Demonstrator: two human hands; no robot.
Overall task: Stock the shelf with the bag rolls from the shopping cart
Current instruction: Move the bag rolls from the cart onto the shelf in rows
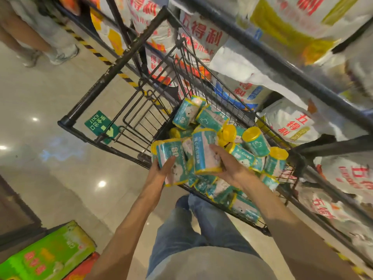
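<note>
Fingers of the left hand (161, 170) are curling round one bag roll (173, 164); the right hand (226, 164) is gripping another (205, 152), above more rolls (244, 207) in the shopping cart (113, 65). Pickup step; next, probably carrying both to the shelf (282, 59) beyond.

I see a glossy beige tiled floor (52, 122) mirroring round ceiling lights, with a green exit sticker (101, 126) stuck on it. Yellow-black hazard tape (88, 47) runs along the foot of dark metal racking (282, 63) stacked with white sacks (203, 39) printed in red. A green carton (48, 253) sits lower left.
</note>
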